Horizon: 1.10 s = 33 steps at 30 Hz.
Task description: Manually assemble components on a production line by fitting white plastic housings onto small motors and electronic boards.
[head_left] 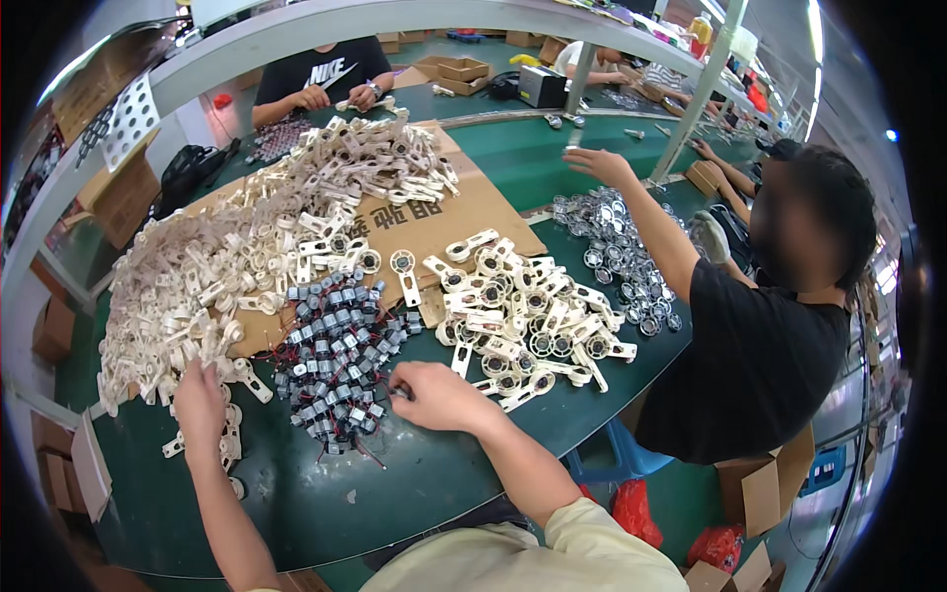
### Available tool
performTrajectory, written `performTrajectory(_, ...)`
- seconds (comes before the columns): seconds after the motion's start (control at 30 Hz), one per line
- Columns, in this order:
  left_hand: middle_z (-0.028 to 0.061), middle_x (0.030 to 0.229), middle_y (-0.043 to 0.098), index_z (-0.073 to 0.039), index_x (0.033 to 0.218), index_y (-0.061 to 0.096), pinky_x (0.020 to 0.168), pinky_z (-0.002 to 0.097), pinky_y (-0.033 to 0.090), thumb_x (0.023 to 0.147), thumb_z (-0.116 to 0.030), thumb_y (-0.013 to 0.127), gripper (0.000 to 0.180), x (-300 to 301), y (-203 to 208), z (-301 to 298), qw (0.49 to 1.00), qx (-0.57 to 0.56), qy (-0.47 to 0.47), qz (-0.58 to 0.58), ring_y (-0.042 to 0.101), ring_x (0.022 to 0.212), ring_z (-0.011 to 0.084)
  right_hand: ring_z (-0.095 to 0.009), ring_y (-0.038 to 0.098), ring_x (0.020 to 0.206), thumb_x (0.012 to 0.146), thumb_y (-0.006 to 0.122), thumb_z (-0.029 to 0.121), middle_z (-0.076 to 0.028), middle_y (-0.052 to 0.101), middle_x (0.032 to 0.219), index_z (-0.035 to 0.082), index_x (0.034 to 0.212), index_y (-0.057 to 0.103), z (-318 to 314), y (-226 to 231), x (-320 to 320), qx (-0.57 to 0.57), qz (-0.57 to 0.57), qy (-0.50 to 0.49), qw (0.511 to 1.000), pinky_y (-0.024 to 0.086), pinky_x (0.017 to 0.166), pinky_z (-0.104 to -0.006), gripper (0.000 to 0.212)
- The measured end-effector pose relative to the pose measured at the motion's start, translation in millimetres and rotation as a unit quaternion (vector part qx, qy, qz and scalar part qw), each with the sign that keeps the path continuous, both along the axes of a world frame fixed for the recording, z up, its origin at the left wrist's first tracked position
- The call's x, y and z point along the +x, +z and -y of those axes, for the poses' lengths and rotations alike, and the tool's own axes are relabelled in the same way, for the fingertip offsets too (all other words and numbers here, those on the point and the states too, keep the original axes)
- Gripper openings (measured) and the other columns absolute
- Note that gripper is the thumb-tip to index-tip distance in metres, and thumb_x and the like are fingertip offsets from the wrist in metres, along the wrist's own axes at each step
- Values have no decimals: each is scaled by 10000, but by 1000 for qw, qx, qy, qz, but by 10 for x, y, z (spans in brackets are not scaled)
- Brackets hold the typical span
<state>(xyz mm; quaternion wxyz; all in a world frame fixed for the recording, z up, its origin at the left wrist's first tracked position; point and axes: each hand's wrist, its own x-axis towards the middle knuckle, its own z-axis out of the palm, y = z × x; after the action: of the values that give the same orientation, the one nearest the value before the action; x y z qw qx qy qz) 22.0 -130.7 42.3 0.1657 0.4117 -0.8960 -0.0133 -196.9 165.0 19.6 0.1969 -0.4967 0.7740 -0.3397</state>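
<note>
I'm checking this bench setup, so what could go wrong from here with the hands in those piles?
The right hand picks at the small motors, whose thin wires could snag and drag neighbours along. The left hand rests on the cream plastic brackets; that heap lies near the green table edge, so pieces may slide off. The two piles touch and could mix.

Factory assembly line, small-parts workshop: long green table (414, 483) w/ heaps of cream plastic brackets (197, 266), small motors (335, 345), metal discs (617, 247); several workers seated along it, cardboard boxes (764, 483) on floor, overhead shelf rail (395, 25).
</note>
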Motion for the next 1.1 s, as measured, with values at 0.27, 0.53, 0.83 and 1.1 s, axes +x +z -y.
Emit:
performTrajectory(0.27,73,838,586,-33,922,467,609,260,519,971,-224,592,233,-11,-253,-540,858,314,30,-406,659,755,137,-33,546,764,930,612,45,13,596,832,10,1189,519,104,47,74,-187,412,84,888,443,669,-198,278)
performTrajectory(0.53,120,941,636,-1,944,530,709,330,591,971,-133,563,138,-280,-329,-1192,610,629,-88,-474,680,836,212,-58,585,859,926,608,17,-12,610,911,1,1195,519,196,-43,339,-193,459,107,861,481,759,-220,284)
performTrajectory(0.83,69,893,646,-6,1112,557,631,270,587,993,-121,513,172,-360,-320,-1403,612,662,-75,-427,674,784,153,-79,609,872,883,657,-24,-45,617,1019,-28,1192,551,237,-14,438,-199,393,78,895,512,756,-240,327)
performTrajectory(1.1,208,1279,576,-3,1409,391,829,397,575,1033,-199,421,425,-321,-268,-1280,434,732,-132,-509,659,1041,335,-85,624,761,800,765,31,-53,615,936,-6,1073,627,272,-30,455,-223,271,-20,936,529,680,-236,308)
